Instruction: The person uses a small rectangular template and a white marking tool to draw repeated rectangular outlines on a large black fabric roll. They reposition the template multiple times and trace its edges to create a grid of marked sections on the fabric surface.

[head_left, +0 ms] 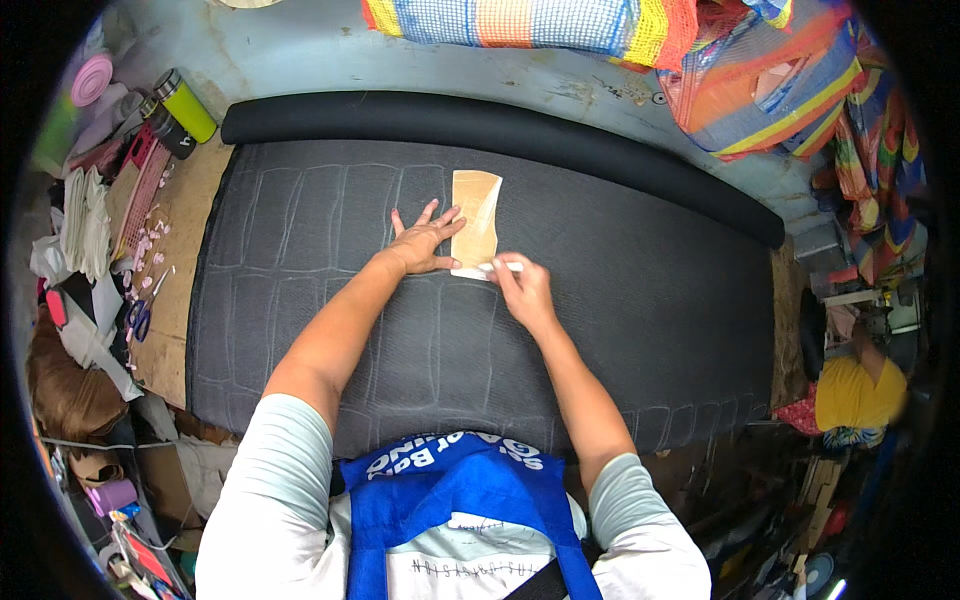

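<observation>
A dark grey sheet of fabric (640, 300) covers the table, and rows of pale outlined panels are drawn across its left half. On it lies a tan paper pattern piece (474, 215) with a white lower edge and a curved right side. My left hand (425, 242) is spread flat, its fingertips and thumb pressing on the pattern's left edge. A slim white chalk stick (505, 267) is pinched in my right hand (527, 292), its tip at the pattern's lower right corner.
The fabric's thick roll (500, 125) runs along the far side. At the left stand a green bottle (186, 105) and a dark bottle (168, 128), with scissors (140, 318) and pink scraps nearby. Striped mesh bags (770, 80) hang far right. A person in yellow (855, 393) is at right.
</observation>
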